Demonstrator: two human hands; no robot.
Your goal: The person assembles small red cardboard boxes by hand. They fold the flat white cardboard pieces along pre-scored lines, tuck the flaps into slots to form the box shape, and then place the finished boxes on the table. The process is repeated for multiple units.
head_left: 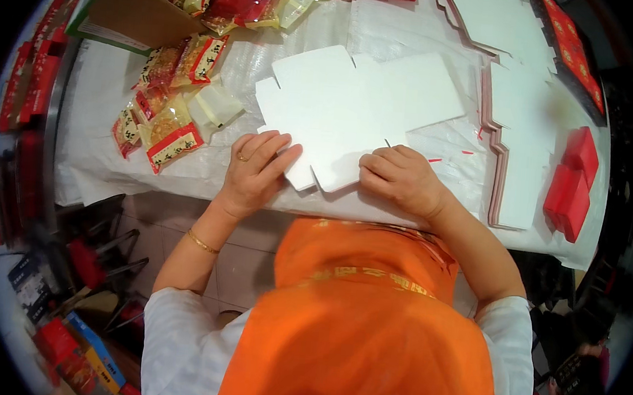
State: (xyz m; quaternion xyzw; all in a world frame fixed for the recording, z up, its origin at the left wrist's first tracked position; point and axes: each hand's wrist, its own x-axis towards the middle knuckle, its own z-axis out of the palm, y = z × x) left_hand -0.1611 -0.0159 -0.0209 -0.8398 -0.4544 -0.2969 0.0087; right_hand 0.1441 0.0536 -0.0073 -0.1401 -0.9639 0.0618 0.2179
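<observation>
Both hands pressing flat, gripping nothing: left hand (256, 171) and right hand (398, 177) pinning white box blank (352, 112); I'm advising creasing along the score.

A packing workshop. Flat white carton blanks (516, 131), folded red boxes (573, 182) and wrapped snack packets (165, 106) crowd the covered table (99, 160).

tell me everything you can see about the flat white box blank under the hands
The white box blank is an unfolded, die-cut sheet that looks like thin cardboard, plain white on its upper face, with rounded tabs along its edges and a short slit near its near edge. It lies flat on the white-covered table, close to the near edge. The left hand presses flat on its near left flaps; the right hand, fingers curled, rests on its near right edge.
</observation>
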